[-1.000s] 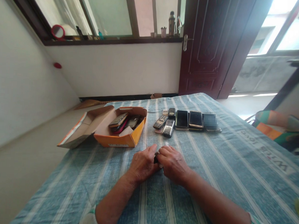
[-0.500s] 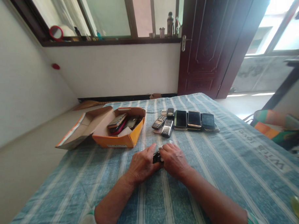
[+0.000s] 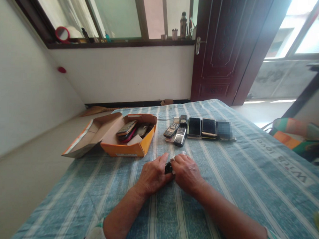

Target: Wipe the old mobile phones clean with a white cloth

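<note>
My left hand and my right hand meet in the middle of the striped blue cloth, both curled round a small dark phone. Most of that phone is hidden between my fingers. A bit of white cloth or paper shows above my right hand's fingers. Beyond my hands lies a row of old keypad phones and three flat smartphones. An open orange cardboard box to the left holds several more phones.
The box's lid hangs open toward the bed's left edge. A dark wooden door stands behind. A window sill carries a bottle and small items. Folded coloured fabric lies at the right.
My hands have stayed together on the small dark phone, with only slight shifts of the fingers. Nothing else on the cloth has moved.
</note>
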